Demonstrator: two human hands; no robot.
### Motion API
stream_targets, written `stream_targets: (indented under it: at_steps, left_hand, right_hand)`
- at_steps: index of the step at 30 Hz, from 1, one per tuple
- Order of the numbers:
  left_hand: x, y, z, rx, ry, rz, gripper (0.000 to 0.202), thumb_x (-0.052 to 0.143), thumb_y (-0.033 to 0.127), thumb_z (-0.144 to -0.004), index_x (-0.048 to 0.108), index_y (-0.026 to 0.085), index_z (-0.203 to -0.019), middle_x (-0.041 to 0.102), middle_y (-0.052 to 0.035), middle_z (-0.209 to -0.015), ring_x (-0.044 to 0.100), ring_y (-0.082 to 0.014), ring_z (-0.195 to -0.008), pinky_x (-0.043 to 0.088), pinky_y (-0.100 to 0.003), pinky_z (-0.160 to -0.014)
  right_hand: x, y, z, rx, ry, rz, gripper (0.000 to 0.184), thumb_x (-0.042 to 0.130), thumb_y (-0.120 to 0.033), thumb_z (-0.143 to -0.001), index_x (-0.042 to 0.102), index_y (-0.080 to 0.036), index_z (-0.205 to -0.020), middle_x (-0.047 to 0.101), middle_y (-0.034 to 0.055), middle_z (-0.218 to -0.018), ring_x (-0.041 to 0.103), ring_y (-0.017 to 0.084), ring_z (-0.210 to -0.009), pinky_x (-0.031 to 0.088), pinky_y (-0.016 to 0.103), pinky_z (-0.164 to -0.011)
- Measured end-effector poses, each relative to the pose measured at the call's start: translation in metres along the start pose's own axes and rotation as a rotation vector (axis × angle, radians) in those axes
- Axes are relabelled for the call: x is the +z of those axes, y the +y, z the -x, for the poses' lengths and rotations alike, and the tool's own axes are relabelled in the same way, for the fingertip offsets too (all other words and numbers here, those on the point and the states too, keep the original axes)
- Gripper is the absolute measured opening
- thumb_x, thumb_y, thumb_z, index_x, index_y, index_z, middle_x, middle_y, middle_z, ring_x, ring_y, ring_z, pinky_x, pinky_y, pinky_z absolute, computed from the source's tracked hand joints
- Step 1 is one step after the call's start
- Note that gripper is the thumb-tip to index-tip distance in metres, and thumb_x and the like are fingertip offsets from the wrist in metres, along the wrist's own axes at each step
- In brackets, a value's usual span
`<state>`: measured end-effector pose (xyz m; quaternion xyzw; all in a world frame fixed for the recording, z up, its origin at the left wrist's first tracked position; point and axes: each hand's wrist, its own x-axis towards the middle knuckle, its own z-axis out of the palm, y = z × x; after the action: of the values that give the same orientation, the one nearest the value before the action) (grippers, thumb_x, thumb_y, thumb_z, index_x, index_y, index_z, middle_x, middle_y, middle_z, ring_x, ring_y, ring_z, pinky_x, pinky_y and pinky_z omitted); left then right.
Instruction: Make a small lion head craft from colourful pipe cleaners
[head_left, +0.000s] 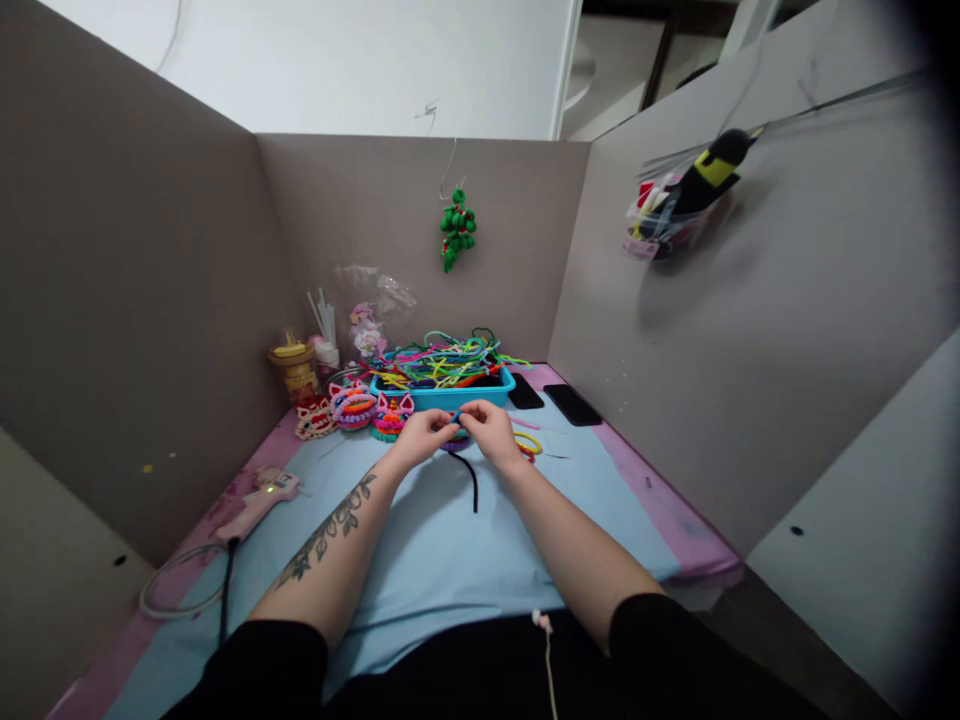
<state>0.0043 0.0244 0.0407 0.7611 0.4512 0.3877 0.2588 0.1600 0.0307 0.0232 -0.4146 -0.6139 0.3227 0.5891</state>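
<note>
My left hand (424, 436) and my right hand (489, 432) meet over the middle of the cloth, fingertips pinched together. Between them is a small blue piece of pipe cleaner (456, 417), held from both sides. Just below, a black pipe cleaner (473, 483) curves down over the cloth; its upper end is hidden by my hands. A purple fuzzy part (457, 442) shows partly under my fingers. Left of my left hand sit colourful fuzzy animal-like figures, among them a pink and orange one (391, 412) and a pink and purple one (352, 405).
Behind my hands a blue tray (442, 397) overflows with coloured pipe cleaners (450, 362). Two dark phones (572, 404) lie at right, near yellow and red rings (529, 443). A pink glue gun (259, 505) with cable rests at left. Grey partitions (420, 200) surround the table.
</note>
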Motion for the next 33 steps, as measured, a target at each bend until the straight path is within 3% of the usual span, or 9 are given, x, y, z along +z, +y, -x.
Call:
stream_targets:
  at_steps: [4,9,18,22,33]
  left_hand:
    - [-0.0005,0.0001,-0.0004,-0.022,0.031,-0.005,0.027,0.058,0.038,-0.071,0.064,0.012,-0.074,0.064,-0.0023,-0.066,0.055,-0.0129,-0.060,0.041,-0.023,-0.056]
    - [-0.0028,-0.0016,-0.0021,0.009,0.092,0.036,0.028,0.059,0.036,-0.072,0.066,0.012,-0.086,0.068,-0.0059,-0.078,0.061,-0.0157,-0.070,0.046,-0.025,-0.064]
    - [-0.0055,-0.0077,-0.0025,0.021,0.047,-0.132,0.023,0.055,0.033,-0.075,0.068,0.014,-0.079,0.070,-0.0050,-0.075,0.061,-0.0168,-0.069,0.045,-0.026,-0.066]
    - [-0.0043,-0.0028,-0.0003,0.031,0.077,-0.184,0.026,0.055,0.035,-0.076,0.069,0.016,-0.088,0.071,-0.0049,-0.082,0.062,-0.0172,-0.074,0.045,-0.026,-0.068]
    - [-0.0059,-0.0071,-0.0020,0.023,0.065,-0.280,0.023,0.057,0.033,-0.075,0.070,0.016,-0.084,0.069,-0.0042,-0.071,0.058,-0.0150,-0.063,0.039,-0.023,-0.057]
  right_hand:
    - [0.0000,0.0032,-0.0011,-0.007,0.012,0.008,0.018,0.057,-0.029,-0.069,0.063,-0.017,-0.079,0.065,0.0027,-0.071,0.058,0.015,-0.064,0.047,0.027,-0.061]
    - [-0.0006,0.0013,-0.0002,-0.011,-0.002,0.045,0.017,0.057,-0.027,-0.068,0.064,-0.016,-0.079,0.065,0.0024,-0.071,0.058,0.015,-0.064,0.047,0.026,-0.062]
    - [-0.0024,-0.0053,0.0026,-0.056,-0.022,0.124,0.016,0.055,-0.025,-0.069,0.065,-0.016,-0.079,0.067,0.0026,-0.075,0.060,0.016,-0.069,0.046,0.027,-0.066]
    - [-0.0035,-0.0026,0.0013,-0.086,-0.026,0.162,0.016,0.053,-0.025,-0.070,0.065,-0.018,-0.078,0.067,0.0021,-0.076,0.060,0.016,-0.070,0.047,0.028,-0.068]
    - [-0.0016,-0.0006,0.0008,-0.099,-0.064,0.172,0.016,0.053,-0.024,-0.070,0.066,-0.018,-0.078,0.068,0.0017,-0.076,0.060,0.016,-0.070,0.046,0.027,-0.067]
